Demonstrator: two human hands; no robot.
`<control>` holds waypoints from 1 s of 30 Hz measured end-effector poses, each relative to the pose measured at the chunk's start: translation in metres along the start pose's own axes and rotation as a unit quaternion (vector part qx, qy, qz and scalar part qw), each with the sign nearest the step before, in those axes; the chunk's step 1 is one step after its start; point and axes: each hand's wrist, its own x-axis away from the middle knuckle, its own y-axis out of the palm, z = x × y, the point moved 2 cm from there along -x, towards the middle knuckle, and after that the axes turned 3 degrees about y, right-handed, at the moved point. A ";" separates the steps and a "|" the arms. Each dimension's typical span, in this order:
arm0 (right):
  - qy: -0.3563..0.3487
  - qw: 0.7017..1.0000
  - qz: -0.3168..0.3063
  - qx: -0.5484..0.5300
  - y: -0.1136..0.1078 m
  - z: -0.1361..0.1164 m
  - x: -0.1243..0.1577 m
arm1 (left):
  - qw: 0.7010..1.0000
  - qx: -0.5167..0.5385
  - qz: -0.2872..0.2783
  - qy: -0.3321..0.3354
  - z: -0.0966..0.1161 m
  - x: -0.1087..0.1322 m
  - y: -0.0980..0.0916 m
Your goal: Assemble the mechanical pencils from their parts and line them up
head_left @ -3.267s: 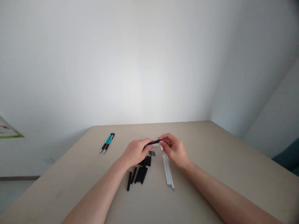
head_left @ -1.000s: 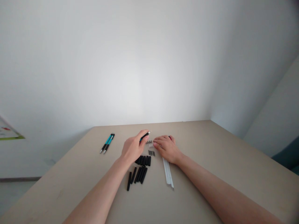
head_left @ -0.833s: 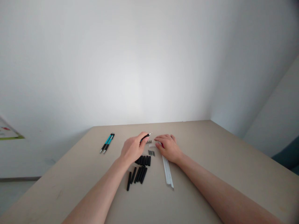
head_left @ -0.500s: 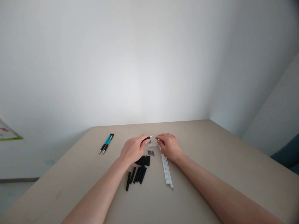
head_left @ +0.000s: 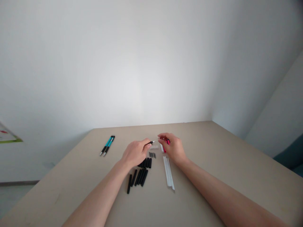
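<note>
My left hand (head_left: 135, 153) is closed round a black pen part (head_left: 151, 142) whose silver tip points right. My right hand (head_left: 172, 148) is lifted just off the table, its fingers pinched near that tip; what they hold is too small to make out, and a pink piece (head_left: 168, 142) shows by the fingers. Below the hands lie several black pen barrels (head_left: 139, 177), a row of short black caps (head_left: 146, 163), small dark springs (head_left: 152, 154), small clear pieces (head_left: 155, 147) and several white refills (head_left: 168, 172).
Two finished teal-and-black pens (head_left: 107, 145) lie at the far left of the beige table (head_left: 213, 164). A white wall stands behind the table's far edge. A poster corner (head_left: 7, 136) shows at the left.
My right hand has lifted from flat on the table into a pinch near the pen tip. My left hand has lowered the pen part slightly, tip toward the right hand.
</note>
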 end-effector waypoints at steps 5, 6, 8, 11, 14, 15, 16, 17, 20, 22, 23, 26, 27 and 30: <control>0.037 0.996 0.020 -0.075 -0.002 0.000 0.002 | 1.000 -0.008 0.002 0.012 -0.002 0.000 0.002; 0.045 0.995 0.022 -0.084 -0.002 -0.001 0.003 | 1.000 -0.010 0.002 0.015 -0.002 0.000 0.002; 0.058 0.994 0.019 -0.093 -0.003 -0.002 0.004 | 1.000 -0.012 0.002 0.022 -0.002 0.000 0.002; 0.061 0.994 0.002 -0.091 -0.002 -0.003 0.005 | 0.999 -0.015 0.000 0.031 -0.001 0.001 0.002; 0.058 0.994 -0.012 -0.091 0.000 -0.002 0.005 | 0.999 -0.019 -0.001 0.034 -0.001 0.001 0.001; 0.056 0.994 -0.018 -0.091 0.001 -0.001 0.006 | 0.999 -0.019 0.000 0.036 0.000 0.002 0.001; 0.052 0.994 -0.024 -0.091 0.002 -0.001 0.006 | 0.999 -0.019 0.002 0.038 0.000 0.002 0.001; 0.047 0.994 -0.031 -0.089 0.003 -0.001 0.006 | 0.999 -0.019 0.004 0.042 0.000 0.002 0.002; 0.033 0.995 -0.046 -0.081 0.004 -0.003 0.007 | 0.998 -0.018 0.006 0.053 0.001 0.002 0.003; 0.023 0.995 -0.050 -0.078 0.003 -0.005 0.007 | 0.998 -0.016 0.007 0.059 0.001 0.001 0.003; 0.016 0.996 -0.052 -0.077 0.002 -0.006 0.008 | 0.998 -0.013 0.010 0.060 0.001 0.001 0.004; -0.020 0.995 -0.062 -0.071 0.000 -0.009 0.009 | 0.998 -0.010 0.019 0.064 0.000 0.001 0.003; -0.032 0.995 -0.065 -0.067 0.000 -0.010 0.009 | 0.997 -0.011 0.022 0.066 0.000 0.002 0.003; -0.062 0.994 -0.074 -0.054 0.000 -0.011 0.009 | 0.997 -0.018 0.029 0.073 -0.001 0.002 0.002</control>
